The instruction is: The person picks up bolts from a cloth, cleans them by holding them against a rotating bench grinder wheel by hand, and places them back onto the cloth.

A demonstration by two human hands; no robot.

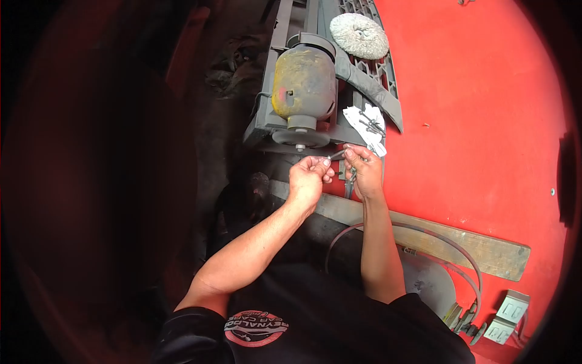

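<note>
My left hand [310, 176] is pinched on one end of a small, thin metal piece [337, 155], just below the grinding wheel. At the piece's other end are the closed fingers of my right hand [364, 170]. A dark, plier-like tool [349, 188] hangs down from my right palm. Just above my right hand, several dark bolts [371, 123] lie on a white cloth [377, 147]. A dark wheel [285, 138] is fitted on the shaft of the yellow and grey motor [303, 82], above my left hand.
A white fluffy pad [359, 36] rests on the metal frame [260, 121] at the top. A wooden plank [461, 246] crosses the red surface [473, 121]. Below are a curved hose [451, 239], a round metal tank [427, 282] and an electrical box [512, 308].
</note>
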